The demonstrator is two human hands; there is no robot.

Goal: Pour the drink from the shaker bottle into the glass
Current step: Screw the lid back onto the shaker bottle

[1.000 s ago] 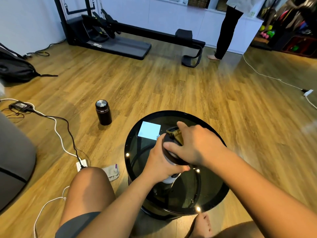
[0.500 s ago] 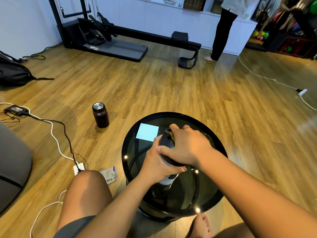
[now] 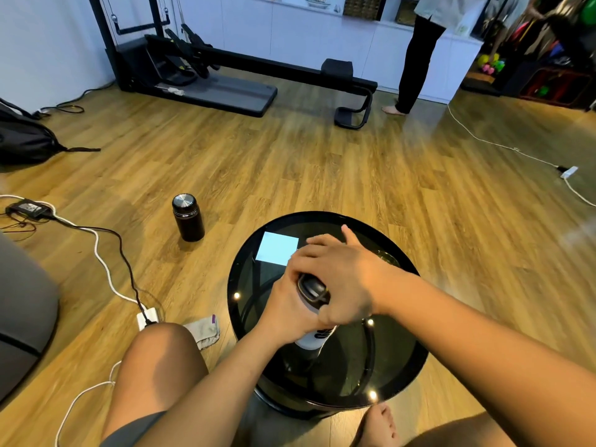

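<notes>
The shaker bottle (image 3: 314, 338), white with a black lid, stands on the round black glass table (image 3: 403, 375). My left hand (image 3: 287, 309) is wrapped around its body from the left. My right hand (image 3: 342, 279) lies over the black lid (image 3: 312, 288), thumb at the near side and fingers spread across the top. Just right of my right wrist a rim of clear glass (image 3: 387, 257) shows on the table; most of it is hidden behind my hand.
A black flask (image 3: 188, 217) stands on the wood floor left of the table. Cables and a power strip (image 3: 147, 318) lie at the left, with a folded cloth (image 3: 206, 332) near my knee. A person (image 3: 416, 53) stands by the far cabinets beside exercise equipment (image 3: 225, 85).
My right hand has turned over the lid, its fingers now spread further forward, and more of the lid's near edge shows. The left hand keeps its hold on the bottle.
</notes>
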